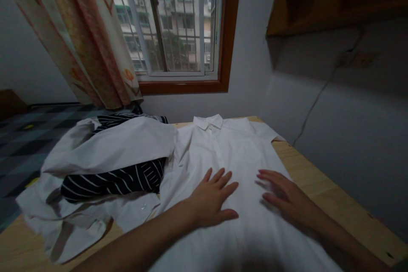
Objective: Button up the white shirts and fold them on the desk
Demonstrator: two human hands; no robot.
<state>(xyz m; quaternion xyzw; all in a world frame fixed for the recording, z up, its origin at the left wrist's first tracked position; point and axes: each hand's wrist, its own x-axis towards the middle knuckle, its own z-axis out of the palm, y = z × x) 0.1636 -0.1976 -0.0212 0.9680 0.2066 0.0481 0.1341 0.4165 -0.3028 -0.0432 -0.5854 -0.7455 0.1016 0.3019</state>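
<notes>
A white collared shirt (236,153) lies spread front side up, its collar toward the window and its lower part running out of view beneath me. My left hand (215,199) rests flat on the shirt's front, fingers apart. On the right side of the shirt, my right hand (283,197) hovers over or lightly touches the cloth, slightly blurred, with its fingers apart and nothing in them. The shirt's sleeve on the left reaches toward a heap of clothes; the one on the right hangs over the table's far edge.
The wooden table (321,178) shows along the right. At left lie a white garment (127,138) and black-and-white striped cloth (121,180). Beyond is a checked bed cover (47,127). A curtain (86,34), a barred window (175,21), a wall shelf (318,17) and a cable (314,104) surround the table.
</notes>
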